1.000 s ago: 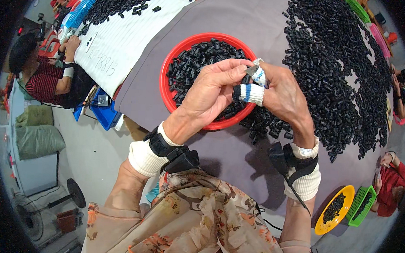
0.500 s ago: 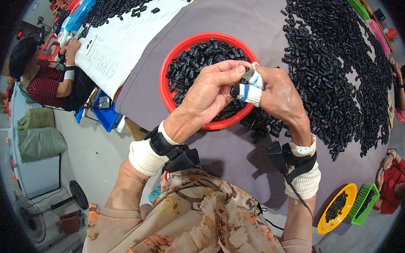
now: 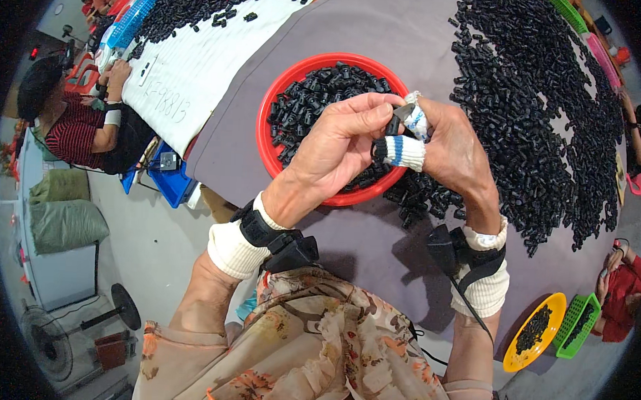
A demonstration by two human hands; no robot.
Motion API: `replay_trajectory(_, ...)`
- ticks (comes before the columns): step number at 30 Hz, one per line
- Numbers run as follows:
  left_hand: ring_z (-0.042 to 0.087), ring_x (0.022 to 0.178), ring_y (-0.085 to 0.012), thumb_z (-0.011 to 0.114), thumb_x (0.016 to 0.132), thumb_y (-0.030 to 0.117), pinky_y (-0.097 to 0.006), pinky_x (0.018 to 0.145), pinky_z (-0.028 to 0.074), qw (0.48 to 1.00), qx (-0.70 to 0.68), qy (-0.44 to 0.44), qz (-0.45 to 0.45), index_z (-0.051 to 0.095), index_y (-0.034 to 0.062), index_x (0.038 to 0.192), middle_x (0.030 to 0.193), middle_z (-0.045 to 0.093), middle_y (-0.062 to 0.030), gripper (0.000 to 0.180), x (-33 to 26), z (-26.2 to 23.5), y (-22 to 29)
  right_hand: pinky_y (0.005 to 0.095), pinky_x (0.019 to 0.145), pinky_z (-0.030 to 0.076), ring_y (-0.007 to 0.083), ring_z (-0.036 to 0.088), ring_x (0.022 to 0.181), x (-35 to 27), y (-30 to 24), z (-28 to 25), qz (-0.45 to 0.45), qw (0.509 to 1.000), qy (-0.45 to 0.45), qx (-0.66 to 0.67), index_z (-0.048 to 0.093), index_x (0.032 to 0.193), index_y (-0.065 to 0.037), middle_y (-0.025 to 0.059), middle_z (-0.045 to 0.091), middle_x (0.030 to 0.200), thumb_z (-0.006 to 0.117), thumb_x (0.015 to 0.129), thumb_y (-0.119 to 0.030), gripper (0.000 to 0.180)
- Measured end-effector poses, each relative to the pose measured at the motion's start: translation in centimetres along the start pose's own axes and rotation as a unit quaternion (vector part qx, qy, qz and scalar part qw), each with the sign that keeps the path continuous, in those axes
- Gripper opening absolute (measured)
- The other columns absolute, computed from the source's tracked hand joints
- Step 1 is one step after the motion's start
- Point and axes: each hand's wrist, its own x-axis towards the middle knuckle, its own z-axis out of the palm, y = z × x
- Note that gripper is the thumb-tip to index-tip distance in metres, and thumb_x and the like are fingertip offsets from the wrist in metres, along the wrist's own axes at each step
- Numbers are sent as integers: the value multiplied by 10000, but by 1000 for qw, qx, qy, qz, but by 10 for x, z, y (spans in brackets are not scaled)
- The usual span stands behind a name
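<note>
You have bare grey tabletop [image 3: 385, 38] at upper centre and below the red bowl [image 3: 266, 137]. The black parts heap [image 3: 531, 116] blocks the right of the frame.

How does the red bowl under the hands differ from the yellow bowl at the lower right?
The red bowl is round, sits on the grey table right under both hands and looks far larger; the yellow bowl looks oval and small, off past the table's edge beside a green basket. The red bowl is piled with black parts; the yellow one holds a thinner patch. Both hold small black pieces.
</note>
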Motion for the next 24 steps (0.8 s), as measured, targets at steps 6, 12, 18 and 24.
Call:
replay_trajectory(6, 602, 874, -147, 528, 873, 107, -292, 770, 516, 1000, 11, 1, 4, 510, -21, 1084, 977, 597, -87, 248, 1, -1, -2, 338, 537, 419, 225, 502, 518, 1, 3, 3, -6, 1000, 3, -12, 557, 721, -2, 119, 545, 598, 725, 654, -269, 322)
replay_trajectory(12, 596, 898, -162, 520, 877, 108, -298, 791, 508, 1000, 25, 17, -3, 495, -18, 1104, 988, 593, -95, 261, 3, -1, -2, 339, 527, 415, 226, 503, 512, 0, 7, 3, -4, 1000, 1, -9, 546, 727, 12, 146, 536, 597, 725, 665, -284, 351)
replay_trajectory(18, 572, 837, -118, 515, 885, 111, -253, 766, 484, 999, -49, -13, 14, 505, -3, 1080, 934, 583, -49, 225, 2, 3, -3, 268, 522, 417, 110, 509, 569, -8, 4, 5, 14, 994, 105, 32, 542, 939, -2, 48, 573, 657, 746, 635, -154, 397)
replay_trajectory(24, 565, 864, -120, 525, 878, 103, -272, 766, 490, 999, -43, -6, 2, 477, 11, 1097, 977, 569, -65, 243, 2, 4, -3, 233, 520, 424, 68, 508, 576, -6, -4, 9, -33, 989, 98, 102, 560, 972, -27, 3, 571, 658, 725, 647, -106, 373)
